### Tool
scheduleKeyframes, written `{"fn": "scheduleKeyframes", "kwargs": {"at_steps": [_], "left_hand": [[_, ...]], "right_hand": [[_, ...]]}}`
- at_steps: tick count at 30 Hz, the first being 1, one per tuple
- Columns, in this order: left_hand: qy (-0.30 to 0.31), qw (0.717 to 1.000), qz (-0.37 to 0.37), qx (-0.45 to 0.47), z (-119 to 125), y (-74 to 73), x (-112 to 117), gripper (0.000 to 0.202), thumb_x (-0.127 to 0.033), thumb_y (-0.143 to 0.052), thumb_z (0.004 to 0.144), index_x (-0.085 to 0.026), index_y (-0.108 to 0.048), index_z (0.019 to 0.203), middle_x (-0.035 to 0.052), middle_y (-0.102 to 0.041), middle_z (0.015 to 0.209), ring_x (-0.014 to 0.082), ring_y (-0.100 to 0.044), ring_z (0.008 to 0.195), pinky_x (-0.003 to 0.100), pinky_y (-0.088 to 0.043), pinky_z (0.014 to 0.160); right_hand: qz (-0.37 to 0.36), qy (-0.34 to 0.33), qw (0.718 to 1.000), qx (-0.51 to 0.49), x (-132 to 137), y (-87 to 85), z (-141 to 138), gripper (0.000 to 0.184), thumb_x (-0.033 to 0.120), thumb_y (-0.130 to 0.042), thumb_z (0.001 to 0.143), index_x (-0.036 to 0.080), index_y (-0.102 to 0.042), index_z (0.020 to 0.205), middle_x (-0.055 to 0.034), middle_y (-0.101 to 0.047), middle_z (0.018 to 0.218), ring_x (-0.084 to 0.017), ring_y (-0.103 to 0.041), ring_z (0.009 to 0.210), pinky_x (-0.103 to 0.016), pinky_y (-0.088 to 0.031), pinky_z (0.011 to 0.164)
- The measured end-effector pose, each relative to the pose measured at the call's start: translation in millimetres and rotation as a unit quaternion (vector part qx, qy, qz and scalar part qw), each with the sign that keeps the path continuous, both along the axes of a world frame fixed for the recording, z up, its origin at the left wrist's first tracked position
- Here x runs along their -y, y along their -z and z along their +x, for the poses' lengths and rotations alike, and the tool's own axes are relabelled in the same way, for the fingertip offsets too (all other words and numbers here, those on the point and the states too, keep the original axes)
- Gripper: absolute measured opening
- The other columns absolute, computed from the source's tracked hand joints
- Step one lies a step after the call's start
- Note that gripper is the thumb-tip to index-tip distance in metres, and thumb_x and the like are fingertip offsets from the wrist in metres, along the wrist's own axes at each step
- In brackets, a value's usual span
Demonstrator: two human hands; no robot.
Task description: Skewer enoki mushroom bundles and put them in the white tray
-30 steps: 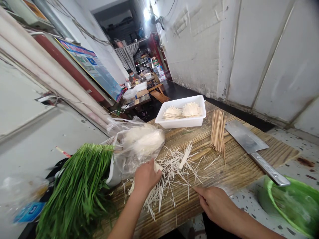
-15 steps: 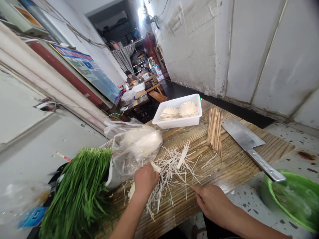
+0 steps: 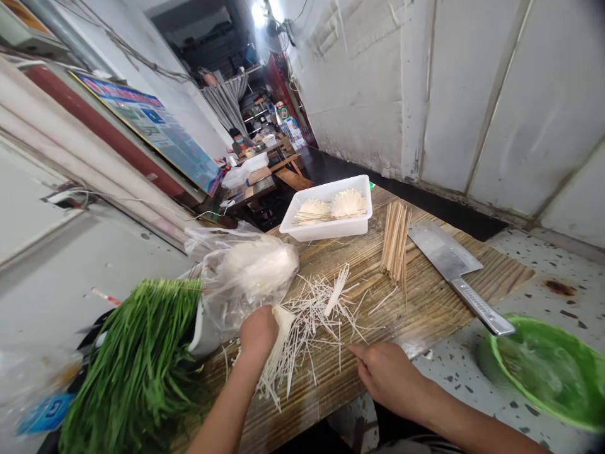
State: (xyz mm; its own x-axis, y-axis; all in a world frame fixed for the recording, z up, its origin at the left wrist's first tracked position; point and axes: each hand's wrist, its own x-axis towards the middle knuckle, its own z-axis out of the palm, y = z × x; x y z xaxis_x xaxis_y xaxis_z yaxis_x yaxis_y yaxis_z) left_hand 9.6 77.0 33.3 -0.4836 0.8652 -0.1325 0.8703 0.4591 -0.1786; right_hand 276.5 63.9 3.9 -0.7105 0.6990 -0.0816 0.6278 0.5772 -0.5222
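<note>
My left hand [image 3: 259, 331] is closed on a pale, fan-shaped bunch of enoki mushrooms [image 3: 282, 319], held at the left side of a loose heap. That heap of white enoki strands [image 3: 314, 309] lies scattered over the wooden board [image 3: 439, 302]. To the right of the strands, my right hand [image 3: 390, 377] is low over the board's near edge. Its fingers are curled, with the index finger stretched toward the strands and the thumb close to it. Whatever may be pinched there is too thin to make out.
A bundle of wooden skewers [image 3: 396, 243] and a cleaver [image 3: 444, 249] lie right; a white tray [image 3: 326, 232] of skewered enoki stands behind. Left are a plastic bag [image 3: 258, 265] and green chives [image 3: 137, 366]. A green basin [image 3: 548, 372] sits lower right. A person [image 3: 239, 144] sits far back.
My left hand has turned and lifted slightly, showing more of the pale bunch. My right hand keeps nearly the same pose. The whole view has shifted a little.
</note>
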Motion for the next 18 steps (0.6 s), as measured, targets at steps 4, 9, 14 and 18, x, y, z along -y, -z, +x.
{"fn": "scheduleKeyframes", "kwargs": {"at_steps": [4,9,14,18], "left_hand": [[-0.009,0.997,0.064,0.037,-5,0.1,3,0.034,-0.02,-0.035,0.083,-0.013,-0.068,0.088,0.0192,-0.07,0.089,0.0314,-0.065,0.091,0.039,-0.046,0.078],[-0.026,0.973,0.199,0.112,-28,-11.9,12,0.037,-0.03,-0.037,0.084,-0.015,-0.068,0.096,0.0159,-0.07,0.1,0.0301,-0.062,0.1,0.039,-0.045,0.086],[-0.058,0.913,0.348,0.205,-57,-36.7,34,0.046,-0.044,-0.039,0.083,-0.011,-0.065,0.103,0.0118,-0.071,0.097,0.0261,-0.065,0.091,0.034,-0.051,0.078],[-0.072,0.796,0.483,0.357,-63,-64.9,45,0.049,-0.046,-0.05,0.079,-0.01,-0.061,0.11,0.011,-0.069,0.102,0.023,-0.067,0.085,0.034,-0.054,0.075]], "right_hand": [[0.001,0.0,1.0,0.003,0,0.4,0,0.027,0.012,-0.038,0.082,0.017,-0.062,0.094,-0.0089,-0.071,0.077,-0.021,-0.068,0.072,-0.024,-0.038,0.058],[0.011,-0.001,1.0,-0.001,1,3.9,0,0.028,0.011,-0.038,0.082,0.017,-0.062,0.094,-0.0095,-0.071,0.075,-0.023,-0.068,0.07,-0.025,-0.038,0.057],[0.019,-0.007,1.0,0.0,0,8.6,-1,0.032,0.009,-0.037,0.081,0.018,-0.062,0.1,-0.0084,-0.071,0.074,-0.024,-0.068,0.069,-0.027,-0.039,0.057],[0.037,-0.01,0.999,0.023,-3,9.5,-3,0.035,0.009,-0.036,0.082,0.019,-0.062,0.103,-0.0095,-0.072,0.077,-0.025,-0.068,0.07,-0.027,-0.04,0.057]]}}
